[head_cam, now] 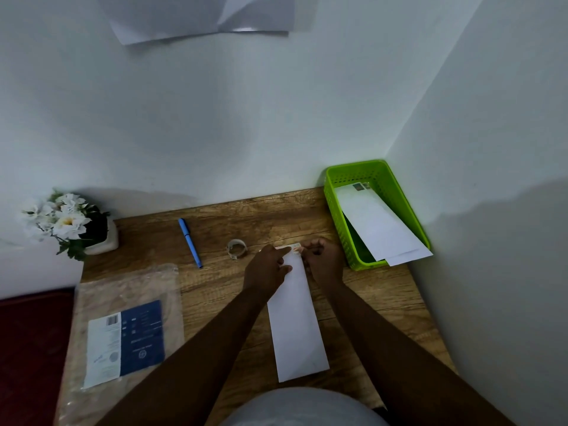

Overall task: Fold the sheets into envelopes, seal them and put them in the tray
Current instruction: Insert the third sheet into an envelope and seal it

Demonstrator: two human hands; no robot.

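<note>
White envelope (296, 321) under both, seemingly pinching, hands (295, 265)

A wooden desk (276, 216) with a brown grain stands pushed into a corner where two pale, plain walls meet; the far wall (215, 118) runs across the scene and the right wall (491, 118) closes in beside the desk's right edge. The light is dim and cool, with soft shadows low on both walls. High on the far wall hangs a creased pale sheet (199, 16). At the desk's far left corner sits a small pot of white flowers (66, 221). To the near left, beside the desk, lies a dark red surface (30, 348).
</note>
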